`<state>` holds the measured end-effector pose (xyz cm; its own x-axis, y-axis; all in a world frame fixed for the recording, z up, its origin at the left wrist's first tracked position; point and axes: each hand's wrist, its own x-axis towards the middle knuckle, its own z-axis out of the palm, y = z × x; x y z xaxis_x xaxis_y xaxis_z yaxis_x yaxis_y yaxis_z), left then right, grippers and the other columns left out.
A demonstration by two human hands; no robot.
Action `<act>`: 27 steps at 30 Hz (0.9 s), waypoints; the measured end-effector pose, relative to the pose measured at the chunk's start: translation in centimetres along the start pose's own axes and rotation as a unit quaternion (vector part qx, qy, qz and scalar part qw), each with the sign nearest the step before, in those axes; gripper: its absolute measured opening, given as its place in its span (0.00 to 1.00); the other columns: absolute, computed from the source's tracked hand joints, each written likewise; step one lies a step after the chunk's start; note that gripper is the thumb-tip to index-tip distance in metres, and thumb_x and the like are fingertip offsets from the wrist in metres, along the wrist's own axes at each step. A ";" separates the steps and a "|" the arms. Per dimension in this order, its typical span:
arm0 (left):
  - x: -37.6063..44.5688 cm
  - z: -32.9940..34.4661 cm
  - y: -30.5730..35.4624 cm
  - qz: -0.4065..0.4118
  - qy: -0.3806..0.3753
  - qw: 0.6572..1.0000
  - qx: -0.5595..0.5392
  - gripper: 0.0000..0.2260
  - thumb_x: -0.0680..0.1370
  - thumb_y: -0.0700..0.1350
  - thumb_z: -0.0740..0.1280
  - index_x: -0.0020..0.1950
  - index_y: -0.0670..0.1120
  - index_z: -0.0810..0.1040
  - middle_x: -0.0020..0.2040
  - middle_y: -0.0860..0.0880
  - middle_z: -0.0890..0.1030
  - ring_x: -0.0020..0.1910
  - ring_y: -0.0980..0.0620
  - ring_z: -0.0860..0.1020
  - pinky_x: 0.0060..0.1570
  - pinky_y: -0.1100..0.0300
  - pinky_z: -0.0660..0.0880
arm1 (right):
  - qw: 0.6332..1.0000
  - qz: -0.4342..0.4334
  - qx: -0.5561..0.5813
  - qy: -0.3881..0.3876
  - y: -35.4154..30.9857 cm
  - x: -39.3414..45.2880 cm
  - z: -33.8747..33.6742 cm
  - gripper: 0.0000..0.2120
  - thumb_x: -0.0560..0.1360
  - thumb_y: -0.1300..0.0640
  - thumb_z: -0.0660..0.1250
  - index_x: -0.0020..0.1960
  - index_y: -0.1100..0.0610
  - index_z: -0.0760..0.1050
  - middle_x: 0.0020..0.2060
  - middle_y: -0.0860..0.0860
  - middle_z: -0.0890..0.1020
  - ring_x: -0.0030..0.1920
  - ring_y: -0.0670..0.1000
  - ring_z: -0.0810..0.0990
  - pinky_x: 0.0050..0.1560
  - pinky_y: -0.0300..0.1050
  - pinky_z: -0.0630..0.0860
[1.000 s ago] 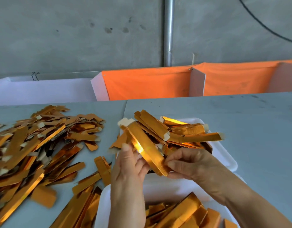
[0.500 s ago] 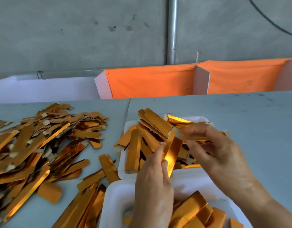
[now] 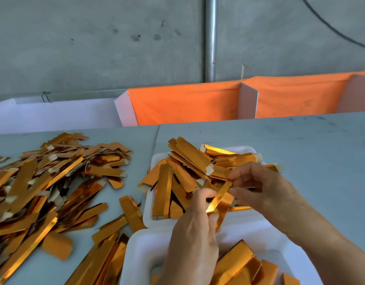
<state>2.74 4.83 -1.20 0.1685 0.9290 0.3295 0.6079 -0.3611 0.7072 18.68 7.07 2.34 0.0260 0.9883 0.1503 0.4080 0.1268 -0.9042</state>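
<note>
In the head view, one shiny gold card strip (image 3: 219, 199) sits just right of centre frame, tilted, above where two white foam trays meet. The left hand (image 3: 195, 239) pinches its lower, glinting end and the right hand (image 3: 264, 188) pinches its upper end. The far tray (image 3: 249, 150) and the near tray (image 3: 140, 247) each hold long, flat, creased gold strips, too many to count. A larger loose pile (image 3: 54, 182) spreads at left on the smooth grey tabletop (image 3: 311, 151).

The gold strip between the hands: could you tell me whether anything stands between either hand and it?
Nothing visible does. The left hand pinches the gold strip at its near end, and the right hand pinches its far end, both directly on it, above the filled far tray.
</note>
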 end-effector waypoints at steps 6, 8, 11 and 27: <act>0.1 -0.6 0.1 0.016 0.016 0.999 0.033 0.15 0.81 0.47 0.59 0.63 0.63 0.63 0.49 0.66 0.71 0.47 0.66 0.71 0.44 0.76 0.68 | 1.000 0.002 -0.002 -0.020 0.0 0.0 0.2 0.16 0.71 0.67 0.71 0.48 0.46 0.78 0.43 0.49 0.81 0.42 0.44 0.81 0.32 0.34 0.74; 0.2 -0.7 0.2 0.029 0.033 0.997 0.055 0.14 0.80 0.51 0.60 0.63 0.63 0.64 0.55 0.64 0.68 0.50 0.63 0.70 0.43 0.72 0.68 | 0.999 0.004 0.031 -0.012 0.0 0.0 0.3 0.17 0.72 0.71 0.69 0.47 0.49 0.79 0.44 0.53 0.80 0.39 0.45 0.81 0.31 0.33 0.74; 0.2 0.0 0.6 0.036 0.036 0.992 0.117 0.18 0.78 0.58 0.59 0.67 0.61 0.62 0.57 0.63 0.64 0.50 0.62 0.68 0.38 0.75 0.63 | 0.999 0.003 0.052 0.002 0.0 -0.2 0.5 0.16 0.72 0.71 0.69 0.47 0.49 0.80 0.44 0.54 0.80 0.36 0.42 0.79 0.32 0.32 0.74; 0.3 1.0 0.8 0.039 0.073 0.988 0.132 0.20 0.73 0.53 0.71 0.62 0.55 0.73 0.58 0.59 0.72 0.48 0.61 0.73 0.33 0.79 0.58 | 0.999 -0.017 0.047 -0.006 -0.6 -0.4 0.5 0.15 0.71 0.68 0.72 0.44 0.47 0.79 0.41 0.49 0.82 0.37 0.39 0.79 0.35 0.33 0.76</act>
<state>4.01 4.88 -1.18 0.1216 0.8705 0.4768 0.7817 -0.3801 0.4945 17.98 6.63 2.59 0.0018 0.9843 0.1766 0.3209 0.1667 -0.9323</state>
